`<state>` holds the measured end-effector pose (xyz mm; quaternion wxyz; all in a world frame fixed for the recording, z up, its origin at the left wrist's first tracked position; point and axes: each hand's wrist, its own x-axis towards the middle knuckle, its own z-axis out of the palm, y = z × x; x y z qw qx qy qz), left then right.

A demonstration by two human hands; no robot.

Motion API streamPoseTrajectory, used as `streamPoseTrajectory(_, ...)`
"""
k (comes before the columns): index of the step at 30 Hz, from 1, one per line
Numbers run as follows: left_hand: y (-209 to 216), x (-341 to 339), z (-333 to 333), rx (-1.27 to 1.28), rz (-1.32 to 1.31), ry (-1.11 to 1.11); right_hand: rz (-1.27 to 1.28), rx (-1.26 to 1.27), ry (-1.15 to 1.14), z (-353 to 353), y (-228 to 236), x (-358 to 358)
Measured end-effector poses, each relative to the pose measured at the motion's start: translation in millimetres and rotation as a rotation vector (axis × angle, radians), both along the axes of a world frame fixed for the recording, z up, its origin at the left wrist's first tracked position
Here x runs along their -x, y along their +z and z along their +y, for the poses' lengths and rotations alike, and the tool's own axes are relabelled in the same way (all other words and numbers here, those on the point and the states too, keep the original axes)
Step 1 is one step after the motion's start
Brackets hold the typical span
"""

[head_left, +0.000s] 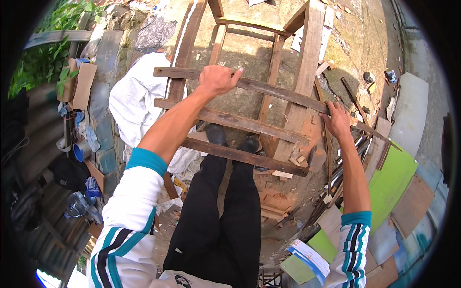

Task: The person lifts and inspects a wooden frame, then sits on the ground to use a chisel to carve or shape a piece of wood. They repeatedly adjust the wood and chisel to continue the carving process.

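Head view: left hand (218,79) and right hand (338,122) both grip 1 wooden slat (283,94) beyond 2 more slats (254,126).

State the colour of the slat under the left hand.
The slat is dark brown; see the head view.

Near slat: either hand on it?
No, the left hand and right hand are both on the far slat, apart from the near slat.
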<state>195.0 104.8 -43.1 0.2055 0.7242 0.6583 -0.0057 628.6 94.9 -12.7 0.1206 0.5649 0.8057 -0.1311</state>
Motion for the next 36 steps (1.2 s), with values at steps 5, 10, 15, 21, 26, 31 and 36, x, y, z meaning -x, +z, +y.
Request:
streamPoseTrajectory(5, 2, -1, 8, 0.000, 0.007, -0.014, 0.025, 0.037, -0.012, -1, 0, -3)
streamPoseTrajectory(10, -4, -3, 7, -0.025, 0.019, -0.019, 0.031, 0.042, -0.028, -4, -11, -7)
streamPoseTrajectory(15, -13, -1, 5, -0.106, 0.078, -0.049, -0.066, 0.107, -0.171, -8, -16, 13)
streamPoseTrajectory(21, -15, 0, 5, -0.159, 0.108, -0.121, -0.067, 0.196, -0.260, -6, -6, 19)
streamPoseTrajectory(26, -14, 1, 4, -0.175, 0.089, -0.114, 0.040, 0.214, -0.267, -5, -7, 11)
streamPoseTrajectory(31, -7, -3, 4, -0.184, 0.072, -0.141, 0.127, 0.204, -0.268, -7, -8, 4)
streamPoseTrajectory(36, -6, -2, 1, -0.198, 0.083, -0.143, 0.117, 0.203, -0.279, -7, -9, 8)
